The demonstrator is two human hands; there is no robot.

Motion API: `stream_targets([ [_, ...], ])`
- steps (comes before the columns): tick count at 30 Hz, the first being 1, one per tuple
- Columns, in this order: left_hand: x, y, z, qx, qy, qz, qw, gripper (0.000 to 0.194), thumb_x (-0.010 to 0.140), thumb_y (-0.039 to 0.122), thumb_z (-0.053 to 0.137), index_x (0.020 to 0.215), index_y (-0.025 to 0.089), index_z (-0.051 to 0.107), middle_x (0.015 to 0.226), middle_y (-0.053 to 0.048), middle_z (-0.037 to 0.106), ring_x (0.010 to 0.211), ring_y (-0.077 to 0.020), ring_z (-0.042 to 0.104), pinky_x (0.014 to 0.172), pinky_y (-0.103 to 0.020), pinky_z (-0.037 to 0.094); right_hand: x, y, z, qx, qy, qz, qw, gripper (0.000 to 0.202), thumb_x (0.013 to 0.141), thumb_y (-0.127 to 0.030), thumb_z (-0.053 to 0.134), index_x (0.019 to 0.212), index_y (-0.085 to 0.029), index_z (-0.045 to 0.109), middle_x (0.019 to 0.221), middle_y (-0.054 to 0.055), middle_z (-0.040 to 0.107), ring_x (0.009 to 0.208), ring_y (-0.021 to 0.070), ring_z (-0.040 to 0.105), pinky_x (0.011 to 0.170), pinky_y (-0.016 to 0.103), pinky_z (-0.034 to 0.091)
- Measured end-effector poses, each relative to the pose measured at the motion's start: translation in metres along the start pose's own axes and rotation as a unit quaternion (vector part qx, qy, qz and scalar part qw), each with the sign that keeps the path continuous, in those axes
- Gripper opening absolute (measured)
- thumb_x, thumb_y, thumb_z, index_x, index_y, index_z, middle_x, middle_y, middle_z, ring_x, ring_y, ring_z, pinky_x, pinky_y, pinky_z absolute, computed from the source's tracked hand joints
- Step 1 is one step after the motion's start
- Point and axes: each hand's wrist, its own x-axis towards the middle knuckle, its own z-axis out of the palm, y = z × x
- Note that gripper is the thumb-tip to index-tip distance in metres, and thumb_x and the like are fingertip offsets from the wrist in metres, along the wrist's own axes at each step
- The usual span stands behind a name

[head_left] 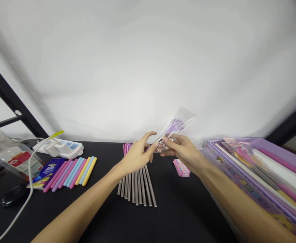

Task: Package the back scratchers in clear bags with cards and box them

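A clear plastic bag (185,116) with a purple hand-shaped scratcher head (175,125) inside is held up, tilted, above the black table. My right hand (182,148) grips the bag's middle between thumb and fingers. At its lower end, my left hand (140,152) pinches the bag, the index finger stretched out. Beneath my left hand lies a fanned row of metal rods (138,189); pink and purple hand-shaped heads (126,147) show at their far ends. To the right, a small stack of pink printed cards (182,168) lies on the table.
Left of the rods lie several pink, blue, purple and yellow tube handles (72,172) on a blue packet (48,172). Beyond are a white power strip (62,148), a white cable (29,168) and a black mouse (15,195). A purple box (239,141) holding packaged scratchers stands right.
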Motion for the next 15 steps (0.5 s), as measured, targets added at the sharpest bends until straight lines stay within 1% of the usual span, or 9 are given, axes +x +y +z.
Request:
stream_targets([
  [2, 0.001, 0.000, -0.003, -0.030, -0.023, -0.017, 0.999, 0.046, 0.094, 0.050, 0.044, 0.130, 0.023, 0.050, 0.067, 0.003, 0.059, 0.042, -0.0080, 0.047, 0.046, -0.022, 0.039, 0.000, 0.001, 0.000, -0.018, -0.016, -0.012, 1.000, 0.031, 0.074, -0.045, 0.077, 0.087, -0.017, 0.070, 0.084, 0.008, 0.075, 0.076, 0.0210, 0.071, 0.069, 0.035, 0.059],
  [4, 0.002, -0.001, -0.008, -0.060, -0.052, -0.026, 0.996, 0.041, 0.092, 0.049, 0.050, 0.119, 0.020, 0.059, 0.076, 0.000, 0.061, 0.045, -0.0073, 0.049, 0.048, -0.023, 0.040, -0.001, -0.003, -0.004, -0.060, -0.029, -0.019, 0.998, 0.033, 0.074, -0.046, 0.076, 0.085, -0.016, 0.072, 0.085, 0.008, 0.075, 0.078, 0.0205, 0.070, 0.071, 0.033, 0.057],
  [5, 0.002, -0.002, -0.011, -0.073, -0.066, -0.026, 0.995, 0.038, 0.091, 0.047, 0.052, 0.113, 0.018, 0.062, 0.075, 0.000, 0.061, 0.048, -0.0077, 0.051, 0.050, -0.023, 0.040, -0.001, -0.005, -0.006, -0.083, -0.032, -0.019, 0.996, 0.033, 0.074, -0.046, 0.077, 0.086, -0.015, 0.073, 0.085, 0.008, 0.075, 0.081, 0.0207, 0.070, 0.071, 0.032, 0.057],
  [7, 0.003, -0.003, -0.017, -0.084, -0.080, -0.026, 0.993, 0.034, 0.090, 0.045, 0.056, 0.101, 0.015, 0.067, 0.068, 0.000, 0.058, 0.055, -0.0094, 0.052, 0.055, -0.024, 0.042, -0.001, -0.011, -0.011, -0.102, -0.018, -0.021, 0.994, 0.034, 0.072, -0.044, 0.079, 0.091, -0.016, 0.074, 0.091, 0.009, 0.075, 0.087, 0.0217, 0.068, 0.070, 0.031, 0.055],
  [9, 0.003, -0.004, -0.021, -0.074, -0.081, -0.034, 0.993, 0.033, 0.089, 0.045, 0.058, 0.091, 0.014, 0.069, 0.062, 0.000, 0.057, 0.058, -0.0112, 0.055, 0.057, -0.024, 0.042, -0.002, -0.017, -0.015, -0.069, 0.006, -0.037, 0.997, 0.035, 0.075, -0.044, 0.077, 0.098, -0.019, 0.073, 0.100, 0.009, 0.073, 0.093, 0.0221, 0.067, 0.072, 0.031, 0.055],
  [11, 0.002, -0.005, -0.022, -0.055, -0.090, -0.050, 0.993, 0.033, 0.088, 0.046, 0.060, 0.087, 0.014, 0.069, 0.060, -0.002, 0.060, 0.058, -0.0123, 0.058, 0.056, -0.024, 0.043, -0.002, -0.020, -0.019, -0.019, 0.017, -0.049, 0.998, 0.033, 0.080, -0.046, 0.072, 0.100, -0.020, 0.073, 0.103, 0.009, 0.073, 0.094, 0.0213, 0.067, 0.073, 0.032, 0.056],
  [13, 0.001, -0.005, -0.020, -0.044, -0.098, -0.064, 0.992, 0.036, 0.087, 0.049, 0.060, 0.083, 0.014, 0.068, 0.060, -0.003, 0.064, 0.056, -0.0129, 0.059, 0.055, -0.024, 0.045, -0.002, -0.020, -0.020, 0.004, 0.010, -0.040, 0.999, 0.031, 0.082, -0.047, 0.069, 0.097, -0.020, 0.074, 0.096, 0.009, 0.073, 0.088, 0.0203, 0.068, 0.071, 0.032, 0.057],
  [15, 0.001, -0.006, -0.016, -0.044, -0.081, -0.073, 0.993, 0.040, 0.086, 0.052, 0.060, 0.076, 0.014, 0.066, 0.058, -0.004, 0.065, 0.054, -0.0134, 0.061, 0.055, -0.025, 0.047, -0.001, -0.017, -0.019, 0.006, 0.004, -0.026, 1.000, 0.030, 0.082, -0.046, 0.071, 0.093, -0.018, 0.074, 0.088, 0.008, 0.073, 0.082, 0.0197, 0.069, 0.069, 0.032, 0.058],
])
